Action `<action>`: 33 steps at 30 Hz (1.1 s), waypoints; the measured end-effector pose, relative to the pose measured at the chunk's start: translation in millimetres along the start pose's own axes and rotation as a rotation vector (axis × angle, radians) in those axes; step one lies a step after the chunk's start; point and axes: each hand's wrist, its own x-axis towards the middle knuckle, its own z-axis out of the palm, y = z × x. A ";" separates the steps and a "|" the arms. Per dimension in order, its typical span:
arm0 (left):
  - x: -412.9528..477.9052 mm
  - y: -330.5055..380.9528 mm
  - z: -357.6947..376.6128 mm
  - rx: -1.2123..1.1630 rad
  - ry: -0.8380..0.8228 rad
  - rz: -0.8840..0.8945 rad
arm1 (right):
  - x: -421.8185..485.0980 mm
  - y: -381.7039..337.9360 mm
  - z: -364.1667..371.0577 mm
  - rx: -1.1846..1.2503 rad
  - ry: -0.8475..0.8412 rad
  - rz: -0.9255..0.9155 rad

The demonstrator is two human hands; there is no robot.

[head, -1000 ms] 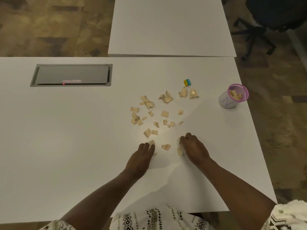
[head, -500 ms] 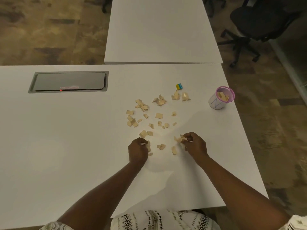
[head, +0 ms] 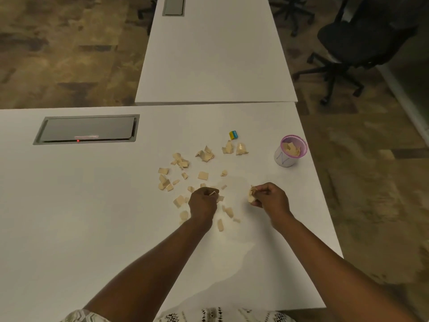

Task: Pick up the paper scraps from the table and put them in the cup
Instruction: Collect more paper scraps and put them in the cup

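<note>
Two hands: left grip (head: 202, 202), right grip (head: 270, 198). One cup (head: 289, 151) at two o'clock. One small yellow-and-blue block (head: 233, 135) at one o'clock. Roughly thirty loose paper scraps (head: 203, 175) on the tabletop (head: 92, 205). Two hatches (head: 87, 129). Two office chairs (head: 352, 40).

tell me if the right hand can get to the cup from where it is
Probably yes: the right hand, closed on paper scraps, has bare table between it and the cup, whose mouth is open.
</note>
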 end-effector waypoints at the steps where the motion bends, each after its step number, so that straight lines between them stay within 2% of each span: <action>1: -0.1 4.0 11.7 -0.007 -0.003 0.001 | 5.5 -5.4 -7.9 -0.016 0.008 -0.011; 9: -2.3 57.7 120.7 -0.005 -0.071 0.093 | 60.4 -53.7 -77.5 -0.205 0.161 -0.166; 16: 4.9 115.6 206.4 0.104 -0.087 0.210 | 109.6 -92.8 -110.9 -0.304 0.272 -0.213; 21: 17.6 138.5 244.0 0.201 -0.064 0.222 | 136.1 -106.0 -114.1 -0.367 0.245 -0.180; 29: 31.3 150.6 261.4 0.281 -0.108 0.170 | 160.3 -113.9 -120.2 -0.312 0.138 -0.100; 33: 39.4 150.5 261.1 0.271 -0.117 0.148 | 160.2 -118.4 -124.2 -0.420 0.106 -0.174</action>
